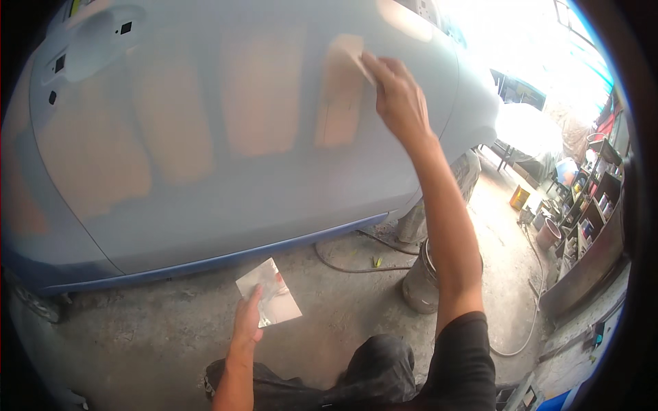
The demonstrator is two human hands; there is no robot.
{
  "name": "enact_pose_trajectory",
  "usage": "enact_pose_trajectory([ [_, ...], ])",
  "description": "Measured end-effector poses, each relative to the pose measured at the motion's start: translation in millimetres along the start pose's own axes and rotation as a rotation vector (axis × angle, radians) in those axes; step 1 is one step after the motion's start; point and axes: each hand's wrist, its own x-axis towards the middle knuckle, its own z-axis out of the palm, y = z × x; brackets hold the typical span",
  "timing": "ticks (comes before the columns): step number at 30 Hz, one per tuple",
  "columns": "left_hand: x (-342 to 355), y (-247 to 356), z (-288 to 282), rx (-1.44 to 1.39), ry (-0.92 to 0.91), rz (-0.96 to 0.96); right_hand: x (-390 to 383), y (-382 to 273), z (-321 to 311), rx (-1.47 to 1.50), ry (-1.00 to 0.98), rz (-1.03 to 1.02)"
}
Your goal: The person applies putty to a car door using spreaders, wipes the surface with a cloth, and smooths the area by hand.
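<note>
My right hand (401, 99) grips a thin pale spreader (363, 68), which is on or very close to the rightmost tan filler patch (336, 116) high on the grey car door (260, 192). Three wider tan patches (175, 130) run across the door to its left, below and right of the handle recess (92, 34). Low in front of me, my left hand (248, 315) holds a square pale board (281, 301) with smears of filler on it, the thumb lying over the board's edge.
A dark bucket (418, 288) stands by the wheel at right, with a hose (325, 257) on the concrete floor (157, 322). Farther right are a yellow can (519, 198), a pail (548, 234), cluttered shelves (593, 212) and a covered object (528, 130). My knees are at the bottom.
</note>
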Motion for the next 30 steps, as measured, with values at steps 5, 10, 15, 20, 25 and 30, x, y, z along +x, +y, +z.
enact_pose_trajectory([
  [5,3,-2,-7,-0.005,-0.022,-0.009,44,17,7,-0.058,-0.040,-0.065],
  [10,-6,5,1,-0.002,0.017,-0.040,6,1,6,-0.014,-0.219,-0.074],
  [15,-8,6,3,-0.029,-0.013,-0.039,-80,-29,25,-0.030,-0.220,-0.102],
  [20,-5,4,1,-0.002,0.014,-0.007,-86,-22,14,0.013,-0.525,-0.020],
  [25,0,3,1,0.016,-0.001,-0.013,3,-3,2,-0.005,-0.149,-0.006],
  [30,4,-1,-8,0.010,-0.012,-0.021,46,-3,10,-0.076,-0.121,-0.038],
])
